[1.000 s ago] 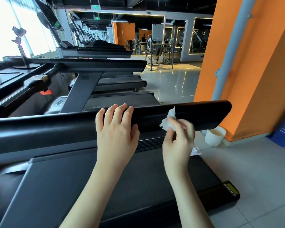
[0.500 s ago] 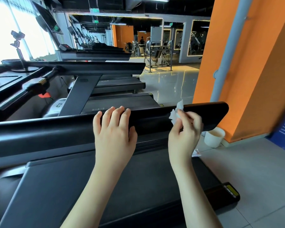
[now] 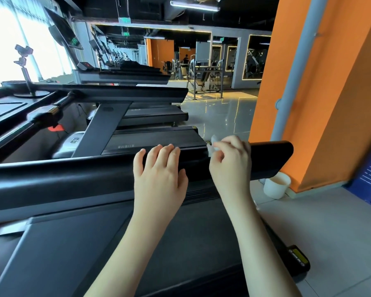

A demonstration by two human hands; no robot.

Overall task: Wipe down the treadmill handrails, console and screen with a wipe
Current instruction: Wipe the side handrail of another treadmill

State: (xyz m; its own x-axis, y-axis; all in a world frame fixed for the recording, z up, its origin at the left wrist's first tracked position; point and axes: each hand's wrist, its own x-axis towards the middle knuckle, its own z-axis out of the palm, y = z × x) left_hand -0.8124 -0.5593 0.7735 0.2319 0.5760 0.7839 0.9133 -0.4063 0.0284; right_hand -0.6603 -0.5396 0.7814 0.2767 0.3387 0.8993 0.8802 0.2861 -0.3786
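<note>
A long black treadmill handrail [image 3: 270, 161] runs across the view from the left edge to its rounded right end. My left hand [image 3: 159, 176] lies over the rail's middle, fingers hooked over the top edge and thumb on the near side. Just to its right, my right hand [image 3: 230, 163] pinches a small crumpled white wipe [image 3: 214, 144] and holds it against the top of the rail. Most of the wipe is hidden behind my fingers. The treadmill belt [image 3: 180, 243] lies below my forearms.
A white paper cup [image 3: 276, 187] stands on the floor under the rail's right end, beside an orange pillar [image 3: 321, 103] with a grey pipe. More treadmills [image 3: 137, 108] line up ahead and to the left. A phone stand [image 3: 25, 69] stands far left.
My right hand has carried the wipe up from the rail's near face to its top edge. My left hand has kept its place on the rail.
</note>
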